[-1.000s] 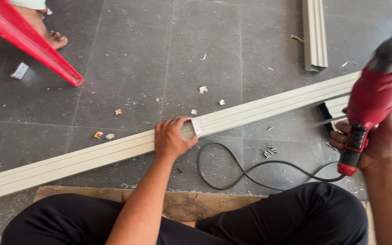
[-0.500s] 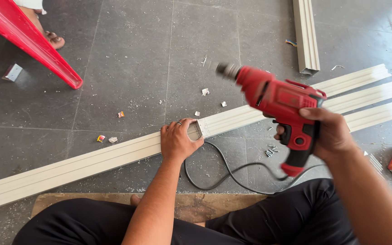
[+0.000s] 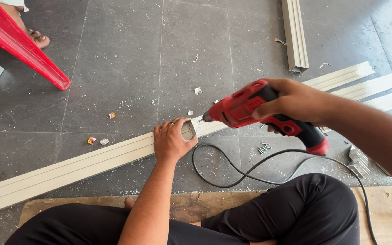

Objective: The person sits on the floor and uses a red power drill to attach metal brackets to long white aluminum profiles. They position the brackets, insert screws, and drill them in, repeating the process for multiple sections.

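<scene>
A long cream profile strip (image 3: 69, 170) lies diagonally across the dark tiled floor. My left hand (image 3: 172, 140) presses down on it and pinches a small pale bracket (image 3: 188, 130) set against the strip. My right hand (image 3: 296, 102) grips a red corded power drill (image 3: 250, 109), which points left. Its tip sits just right of the bracket, close to my left fingers. The drill's black cable (image 3: 232, 174) loops on the floor in front of my crossed legs.
More cream strips (image 3: 377, 84) lie at the right and one (image 3: 294, 34) at the top. A red plastic leg (image 3: 23, 50) and another person's sandalled foot (image 3: 35, 37) are at top left. Loose screws (image 3: 264, 147), small scraps and a board (image 3: 191, 206) under my legs.
My right hand swung the drill from upright at the far right down and leftward, until its tip is next to the bracket. My left hand stayed on the strip.
</scene>
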